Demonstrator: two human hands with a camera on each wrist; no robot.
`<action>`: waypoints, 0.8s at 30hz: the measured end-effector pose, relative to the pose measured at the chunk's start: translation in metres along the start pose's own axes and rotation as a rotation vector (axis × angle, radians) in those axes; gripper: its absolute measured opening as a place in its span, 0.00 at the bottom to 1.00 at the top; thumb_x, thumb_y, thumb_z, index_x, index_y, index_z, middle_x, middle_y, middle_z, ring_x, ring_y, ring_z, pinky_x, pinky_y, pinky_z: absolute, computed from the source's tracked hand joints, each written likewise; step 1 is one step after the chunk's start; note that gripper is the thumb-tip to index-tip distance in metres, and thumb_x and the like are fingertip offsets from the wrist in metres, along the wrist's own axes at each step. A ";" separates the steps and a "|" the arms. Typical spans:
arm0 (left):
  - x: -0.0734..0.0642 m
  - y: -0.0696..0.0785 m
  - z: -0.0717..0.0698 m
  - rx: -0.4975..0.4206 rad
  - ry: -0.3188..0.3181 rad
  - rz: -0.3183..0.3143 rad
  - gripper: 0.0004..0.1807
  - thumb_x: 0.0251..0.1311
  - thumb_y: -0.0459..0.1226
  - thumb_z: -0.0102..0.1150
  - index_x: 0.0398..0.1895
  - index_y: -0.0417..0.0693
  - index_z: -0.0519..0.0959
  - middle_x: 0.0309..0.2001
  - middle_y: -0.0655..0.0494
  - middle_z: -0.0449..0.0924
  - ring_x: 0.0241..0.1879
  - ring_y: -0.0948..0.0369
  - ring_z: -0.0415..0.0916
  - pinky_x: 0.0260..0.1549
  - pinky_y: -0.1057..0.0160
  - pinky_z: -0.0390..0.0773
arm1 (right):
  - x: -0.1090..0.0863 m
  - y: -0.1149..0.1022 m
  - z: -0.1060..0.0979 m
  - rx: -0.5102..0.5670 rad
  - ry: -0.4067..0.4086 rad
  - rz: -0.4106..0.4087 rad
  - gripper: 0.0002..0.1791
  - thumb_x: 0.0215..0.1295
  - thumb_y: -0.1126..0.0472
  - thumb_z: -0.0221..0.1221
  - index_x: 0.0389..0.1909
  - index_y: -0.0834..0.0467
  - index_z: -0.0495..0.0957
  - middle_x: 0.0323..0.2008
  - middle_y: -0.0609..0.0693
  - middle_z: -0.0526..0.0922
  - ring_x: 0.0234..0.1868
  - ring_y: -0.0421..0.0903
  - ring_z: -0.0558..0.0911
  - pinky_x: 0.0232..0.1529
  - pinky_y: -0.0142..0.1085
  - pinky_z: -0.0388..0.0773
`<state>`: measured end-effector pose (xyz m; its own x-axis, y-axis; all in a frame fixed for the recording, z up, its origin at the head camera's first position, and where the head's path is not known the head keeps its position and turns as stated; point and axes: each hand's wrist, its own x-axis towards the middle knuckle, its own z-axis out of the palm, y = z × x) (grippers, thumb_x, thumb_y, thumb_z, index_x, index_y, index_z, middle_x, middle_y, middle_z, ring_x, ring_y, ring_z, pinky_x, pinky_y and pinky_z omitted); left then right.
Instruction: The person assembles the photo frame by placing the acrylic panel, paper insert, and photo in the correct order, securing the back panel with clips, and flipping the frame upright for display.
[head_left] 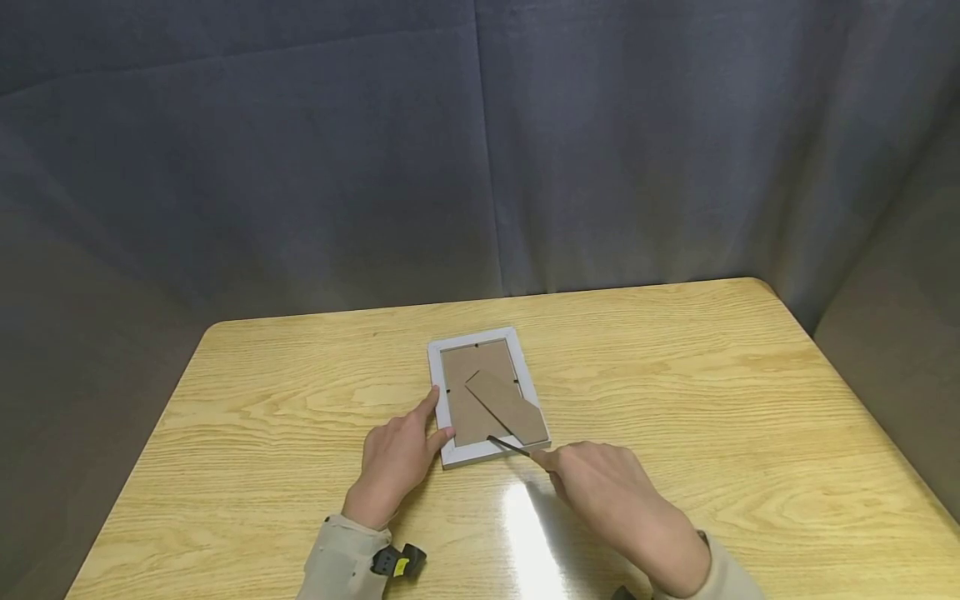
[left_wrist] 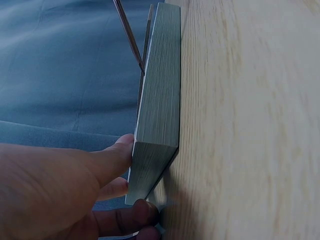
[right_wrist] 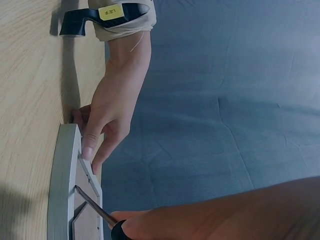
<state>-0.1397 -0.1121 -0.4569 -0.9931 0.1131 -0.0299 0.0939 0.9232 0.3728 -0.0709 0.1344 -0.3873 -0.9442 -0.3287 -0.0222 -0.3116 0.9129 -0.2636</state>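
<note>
A white picture frame [head_left: 531,383] lies face down on the table, its brown backing board [head_left: 461,417] upward. The stand leg [head_left: 510,408] lies slanted across the board. My left hand [head_left: 397,454] grips the frame's left side near the lower corner; in the left wrist view its thumb [left_wrist: 117,155] is on the upper edge with other fingers against the side. My right hand [head_left: 607,492] holds a screwdriver [right_wrist: 97,207] with a dark handle and thin metal shaft. The screwdriver's tip meets the frame's lower inner edge, at the small black tab there.
Small dark tabs [head_left: 516,382] sit along the other inner edges of the frame. The wood-grain table [head_left: 712,400] extends around it on all sides. A grey-blue curtain [head_left: 300,183] hangs behind the table. A black strap device [head_left: 397,562] is on the left sleeve.
</note>
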 end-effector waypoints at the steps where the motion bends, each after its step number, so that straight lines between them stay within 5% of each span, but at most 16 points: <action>1: 0.000 0.000 0.000 0.000 0.001 -0.001 0.37 0.67 0.52 0.61 0.76 0.51 0.66 0.10 0.58 0.62 0.12 0.64 0.50 0.13 0.66 0.51 | 0.000 0.000 0.000 -0.001 0.000 0.000 0.26 0.62 0.72 0.57 0.52 0.41 0.86 0.14 0.40 0.50 0.18 0.37 0.50 0.16 0.28 0.48; 7: -0.001 0.001 -0.001 0.001 -0.001 -0.006 0.36 0.67 0.52 0.61 0.76 0.52 0.66 0.10 0.57 0.62 0.12 0.63 0.50 0.13 0.65 0.51 | 0.005 -0.002 0.004 -0.036 0.005 -0.014 0.14 0.60 0.73 0.58 0.31 0.47 0.80 0.14 0.41 0.52 0.19 0.38 0.53 0.15 0.31 0.53; 11: -0.001 0.004 -0.001 0.004 -0.006 0.004 0.37 0.67 0.52 0.61 0.76 0.52 0.66 0.10 0.58 0.61 0.12 0.63 0.49 0.13 0.65 0.51 | 0.006 -0.005 0.006 -0.058 0.006 -0.008 0.17 0.58 0.73 0.58 0.22 0.47 0.69 0.14 0.41 0.52 0.19 0.39 0.54 0.15 0.32 0.55; 24: -0.001 0.001 -0.002 -0.006 -0.006 -0.006 0.37 0.66 0.52 0.62 0.76 0.52 0.66 0.10 0.60 0.57 0.13 0.64 0.47 0.13 0.66 0.50 | 0.009 0.003 0.005 0.066 -0.035 -0.040 0.12 0.65 0.69 0.56 0.34 0.48 0.82 0.14 0.39 0.53 0.19 0.37 0.53 0.16 0.29 0.52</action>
<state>-0.1383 -0.1120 -0.4544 -0.9932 0.1100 -0.0376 0.0878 0.9216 0.3781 -0.0801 0.1328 -0.3926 -0.9263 -0.3743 -0.0437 -0.3407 0.8813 -0.3275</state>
